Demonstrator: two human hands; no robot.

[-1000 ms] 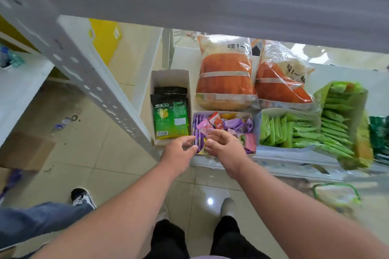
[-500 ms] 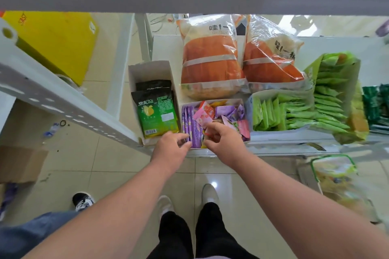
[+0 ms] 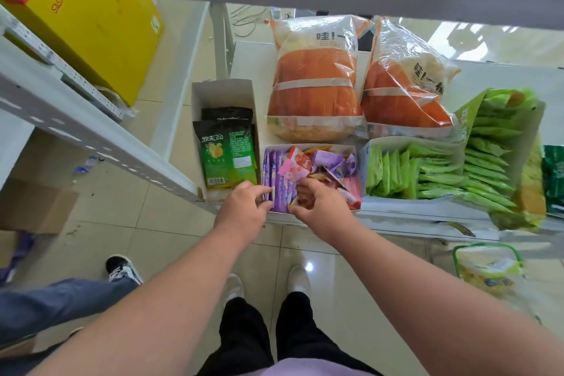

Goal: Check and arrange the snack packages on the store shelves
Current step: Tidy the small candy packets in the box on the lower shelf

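Both hands, left (image 3: pixel 244 207) and right (image 3: pixel 317 204), pinch purple packets (image 3: pixel 279 189); green packets (image 3: pixel 427 177) alongside.

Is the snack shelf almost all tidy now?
Partly. The green sachets stand in neat rows and the purple packets are lined up. The left hand and right hand are working at those purple packets. Left to sort: the jumbled loose packets in the same box.

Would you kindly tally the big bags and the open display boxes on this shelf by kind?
Large orange bags: 2
Open white display boxes: 3
Large green bag: 1
Total: 6
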